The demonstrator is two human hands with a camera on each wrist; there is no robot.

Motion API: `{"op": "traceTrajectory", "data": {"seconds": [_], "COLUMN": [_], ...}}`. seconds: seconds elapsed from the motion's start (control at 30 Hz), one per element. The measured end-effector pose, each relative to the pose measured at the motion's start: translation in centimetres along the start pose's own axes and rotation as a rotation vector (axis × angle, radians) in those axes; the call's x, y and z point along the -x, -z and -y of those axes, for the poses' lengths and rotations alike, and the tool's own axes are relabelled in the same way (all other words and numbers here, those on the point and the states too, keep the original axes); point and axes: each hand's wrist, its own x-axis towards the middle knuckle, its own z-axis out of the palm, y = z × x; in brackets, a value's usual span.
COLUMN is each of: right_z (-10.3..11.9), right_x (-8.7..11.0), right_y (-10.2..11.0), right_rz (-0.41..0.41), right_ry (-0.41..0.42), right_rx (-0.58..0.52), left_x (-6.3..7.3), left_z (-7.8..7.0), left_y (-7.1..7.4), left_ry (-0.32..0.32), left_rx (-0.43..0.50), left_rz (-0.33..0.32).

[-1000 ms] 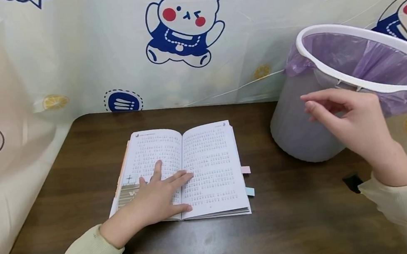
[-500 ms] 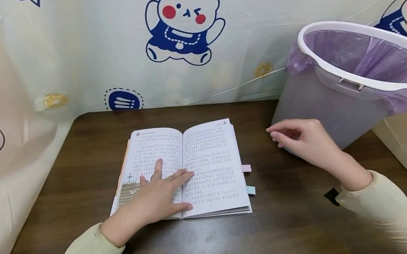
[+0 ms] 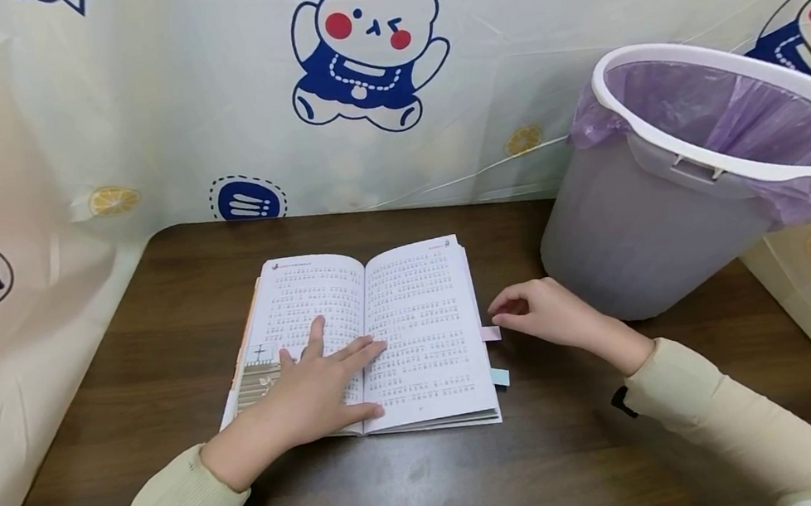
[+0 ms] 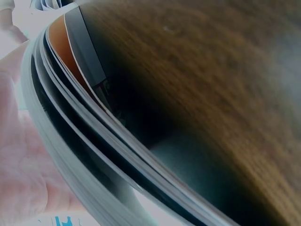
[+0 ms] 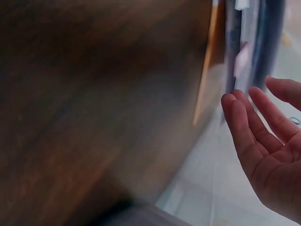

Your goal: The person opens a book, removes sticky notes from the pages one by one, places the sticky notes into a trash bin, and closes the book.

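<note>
An open book (image 3: pixel 418 297) lies on the brown table, printed text on both pages and a small picture at the lower left. My left hand (image 3: pixel 307 396) rests across the left page and the fold, fingers spread. In the left wrist view its palm (image 4: pixel 23 174) lies beside the curved stack of page edges (image 4: pixel 106 150). A pink tab (image 3: pixel 491 333) and a light blue tab (image 3: pixel 500 377) stick out from the book's right edge. Just right of the pink tab is my right hand (image 3: pixel 551 313), fingers loosely bent. The right wrist view has its fingers (image 5: pixel 242 122) apart, nothing between them.
A grey trash bin (image 3: pixel 637 243) with a white rim and purple liner (image 3: pixel 728 116) stands at the back right, behind my right hand. A cartoon-printed sheet (image 3: pixel 208 100) hangs behind the brown table (image 3: pixel 433 492) and along its sides.
My right hand has come down and leftward from in front of the trash bin to the book's right edge. The left hand and the book have stayed put.
</note>
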Motion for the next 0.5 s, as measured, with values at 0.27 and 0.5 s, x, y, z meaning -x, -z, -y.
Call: {"op": "traceTrajectory", "data": {"seconds": [0.27, 0.5], "right_z": [-0.2, -0.4], "right_x": [-0.9, -1.4], "right_y": [-1.3, -1.4], "right_rz": [0.079, 0.111], "right_ry": [-0.025, -0.073], "right_rx": [-0.124, -0.266], "left_x": [0.1, 0.1], "left_z": [0.0, 0.1], "left_y": [-0.1, -0.1], "left_ry": [0.001, -0.004], "left_rx": [0.013, 0.01], "left_rz": [-0.001, 0.002]}}
